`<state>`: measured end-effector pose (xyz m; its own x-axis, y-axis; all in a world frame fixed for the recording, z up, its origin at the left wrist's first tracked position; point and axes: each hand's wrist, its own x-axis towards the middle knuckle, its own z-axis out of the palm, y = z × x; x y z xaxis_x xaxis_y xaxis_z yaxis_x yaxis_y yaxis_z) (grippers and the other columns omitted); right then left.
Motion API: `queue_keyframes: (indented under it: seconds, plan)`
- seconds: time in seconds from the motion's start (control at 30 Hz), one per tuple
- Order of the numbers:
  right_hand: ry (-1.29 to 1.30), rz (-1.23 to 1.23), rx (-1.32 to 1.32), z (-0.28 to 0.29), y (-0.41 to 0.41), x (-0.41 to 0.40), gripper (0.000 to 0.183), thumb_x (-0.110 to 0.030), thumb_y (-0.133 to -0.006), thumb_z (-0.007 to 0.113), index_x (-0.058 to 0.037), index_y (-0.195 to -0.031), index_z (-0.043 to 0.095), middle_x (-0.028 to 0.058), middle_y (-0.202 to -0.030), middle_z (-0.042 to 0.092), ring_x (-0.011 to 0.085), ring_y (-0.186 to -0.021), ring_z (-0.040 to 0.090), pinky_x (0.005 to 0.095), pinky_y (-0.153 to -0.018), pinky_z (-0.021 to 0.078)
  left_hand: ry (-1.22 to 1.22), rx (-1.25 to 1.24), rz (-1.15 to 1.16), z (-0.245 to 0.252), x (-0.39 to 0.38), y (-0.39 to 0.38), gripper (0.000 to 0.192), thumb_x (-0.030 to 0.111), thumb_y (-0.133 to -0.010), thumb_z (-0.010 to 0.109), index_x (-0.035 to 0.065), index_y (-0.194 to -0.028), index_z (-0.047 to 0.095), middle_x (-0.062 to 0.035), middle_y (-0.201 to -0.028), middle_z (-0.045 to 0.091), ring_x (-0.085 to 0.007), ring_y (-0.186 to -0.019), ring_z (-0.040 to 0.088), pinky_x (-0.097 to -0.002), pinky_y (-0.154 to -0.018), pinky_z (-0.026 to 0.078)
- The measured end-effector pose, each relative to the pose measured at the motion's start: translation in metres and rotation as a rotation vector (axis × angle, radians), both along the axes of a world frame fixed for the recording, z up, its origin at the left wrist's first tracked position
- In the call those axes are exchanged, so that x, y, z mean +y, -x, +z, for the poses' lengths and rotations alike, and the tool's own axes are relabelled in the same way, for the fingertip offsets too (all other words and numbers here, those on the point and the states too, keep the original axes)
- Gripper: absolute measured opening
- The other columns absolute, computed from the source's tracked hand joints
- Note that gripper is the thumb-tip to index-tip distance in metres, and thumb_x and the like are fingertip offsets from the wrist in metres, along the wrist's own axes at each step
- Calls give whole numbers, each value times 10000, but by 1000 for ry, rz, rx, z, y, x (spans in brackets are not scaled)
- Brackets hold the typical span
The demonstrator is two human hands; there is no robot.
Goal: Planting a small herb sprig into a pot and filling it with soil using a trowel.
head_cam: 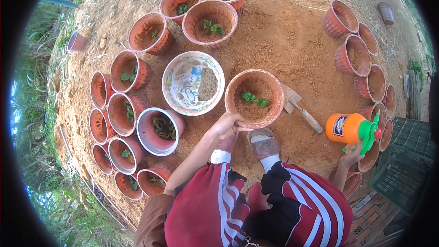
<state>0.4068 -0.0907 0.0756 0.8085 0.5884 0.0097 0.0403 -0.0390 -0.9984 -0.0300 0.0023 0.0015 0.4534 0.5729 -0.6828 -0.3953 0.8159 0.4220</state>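
Note:
My left hand [227, 123] grips the near rim of a terracotta-coloured plant pot [278, 87]. Inside it, a small green seedling [253, 98] stands in brown soil. On the right, my right hand [353, 152] holds an orange pump spray bottle [346, 128] by its green head, tilted on its side with the nozzle pointing away from me. A garden trowel [306, 118] with a worn handle lies on the soil, its blade partly hidden by the pot. Just left of that pot sits a patterned white basin [178, 101] with a flat, soil-coloured block in it.
Several pots with seedlings [210, 39] curve along the left and back. A pale-rimmed pot [140, 133] holds dark leaves. More soil-filled pots [353, 56] line the right, beside green plastic crates [399, 175]. My feet in sandals [263, 144] are close to the held pot.

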Motion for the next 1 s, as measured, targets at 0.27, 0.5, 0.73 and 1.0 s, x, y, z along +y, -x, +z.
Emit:
queue_keyframes:
  seconds: [0.27,0.5,0.73,1.0]
  plan:
    - [-48,111,-1,-12,-11,-20,363,-155,-932,439,-127,-583,343,-24,-448,296,87,-348,242,247,-386,255,-8,34,6,56,44,-5,335,0,-898,389,-218,-1152,400,-346,-1145,542,-431,-1026,609,-403,-883,564]
    - [-52,94,-9,-22,-16,-25,338,-164,-914,459,-126,-602,336,-27,-445,275,86,-354,233,250,-391,260,-110,-62,137,84,154,-47,131,-15,-886,347,-128,-942,379,-287,-1043,505,-469,-1020,592,-449,-871,579]
    - [-39,74,15,-35,-25,-45,239,-83,-842,450,-105,-631,339,-11,-498,311,100,-390,267,252,-395,265,-273,-107,321,51,292,-125,222,-80,-866,338,-155,-1074,321,-272,-1143,454,-426,-1117,537,-475,-920,559]
    - [-48,178,-74,-43,-13,-62,238,-115,-878,421,-108,-651,347,1,-471,288,117,-381,257,268,-429,313,-344,-50,603,0,375,-159,611,-156,-799,300,-42,-1353,71,-331,-1261,391,-486,-1107,529,-534,-886,560]
